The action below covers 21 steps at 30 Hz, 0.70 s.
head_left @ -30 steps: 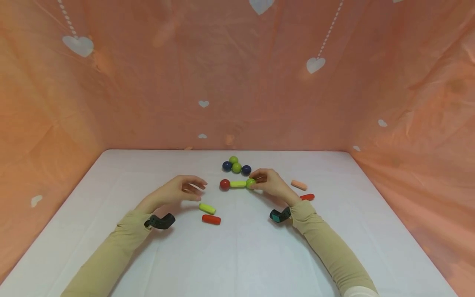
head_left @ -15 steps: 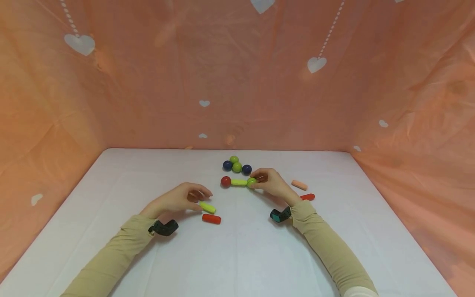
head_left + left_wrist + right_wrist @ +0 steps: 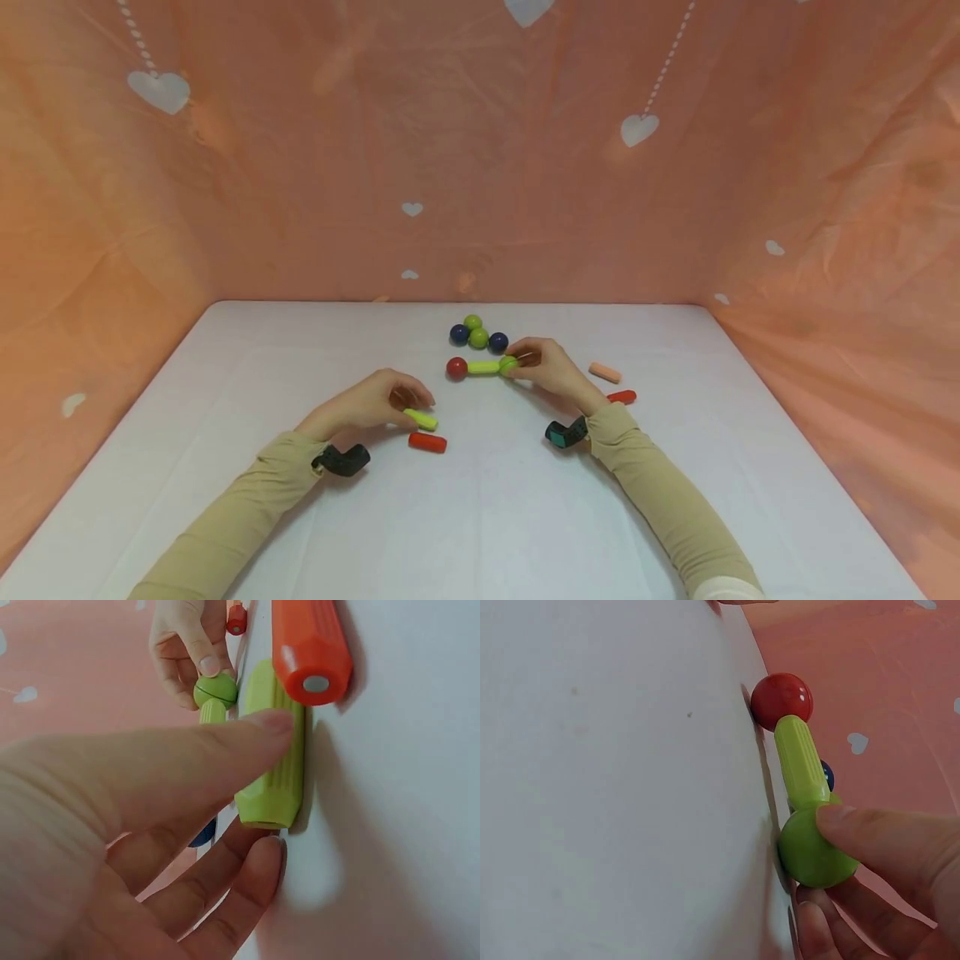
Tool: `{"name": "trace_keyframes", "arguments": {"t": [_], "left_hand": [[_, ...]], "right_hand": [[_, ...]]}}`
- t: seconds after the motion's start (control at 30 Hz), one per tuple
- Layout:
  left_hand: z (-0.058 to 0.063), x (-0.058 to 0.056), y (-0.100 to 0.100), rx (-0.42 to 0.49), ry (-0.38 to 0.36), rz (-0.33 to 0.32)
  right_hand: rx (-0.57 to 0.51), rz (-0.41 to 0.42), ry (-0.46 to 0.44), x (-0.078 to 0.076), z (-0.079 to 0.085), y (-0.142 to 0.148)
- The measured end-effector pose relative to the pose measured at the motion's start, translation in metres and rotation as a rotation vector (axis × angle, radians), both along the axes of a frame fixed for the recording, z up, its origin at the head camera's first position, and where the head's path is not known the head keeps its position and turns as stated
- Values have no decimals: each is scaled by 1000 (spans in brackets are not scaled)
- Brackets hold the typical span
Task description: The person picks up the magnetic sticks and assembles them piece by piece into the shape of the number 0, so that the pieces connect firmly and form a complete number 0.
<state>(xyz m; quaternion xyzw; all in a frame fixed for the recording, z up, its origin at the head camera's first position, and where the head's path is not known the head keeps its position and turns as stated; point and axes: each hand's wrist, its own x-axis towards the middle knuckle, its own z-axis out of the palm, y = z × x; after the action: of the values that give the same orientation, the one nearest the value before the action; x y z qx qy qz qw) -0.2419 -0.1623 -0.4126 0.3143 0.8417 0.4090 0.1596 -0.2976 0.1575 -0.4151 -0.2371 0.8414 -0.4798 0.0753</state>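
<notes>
Yellow-green and ridged, a loose rod (image 3: 271, 802) lies on the white worktop (image 3: 480, 517) in the gap between the left hand's (image 3: 375, 400) thumb and fingers. The thumb crosses over it in the left wrist view, with the other fingers curving in by its near end. That gap is narrow; whether the fingers touch the rod, I cannot tell. A red rod (image 3: 427, 442) lies just beside it, nearer the person.

The right hand (image 3: 547, 368) pinches a light green ball (image 3: 816, 851) between thumb and fingers. The ball sits at one end of a second yellow-green rod (image 3: 801, 761), and a red ball (image 3: 781, 701) at the other, the three forming a straight line from side to side.

Just beyond this line are two dark blue balls (image 3: 459, 334) and two more green balls (image 3: 478, 337), close together. To the right of the right hand lie an orange rod (image 3: 604, 372) and another red rod (image 3: 622, 397), the latter partly hidden by the right sleeve (image 3: 660, 487).
</notes>
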Motion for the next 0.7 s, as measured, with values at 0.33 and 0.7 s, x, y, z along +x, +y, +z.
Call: {"name": "trace_keyframes", "arguments": {"t": [0.33,0.7], "left_hand": [[5,-1,5,-34,29,48],[11,-3,19,111,-203,189]], "right_hand": [[8,-23,4,-1,-2,1],[10,-20,-4,-1,-1,0]]}}
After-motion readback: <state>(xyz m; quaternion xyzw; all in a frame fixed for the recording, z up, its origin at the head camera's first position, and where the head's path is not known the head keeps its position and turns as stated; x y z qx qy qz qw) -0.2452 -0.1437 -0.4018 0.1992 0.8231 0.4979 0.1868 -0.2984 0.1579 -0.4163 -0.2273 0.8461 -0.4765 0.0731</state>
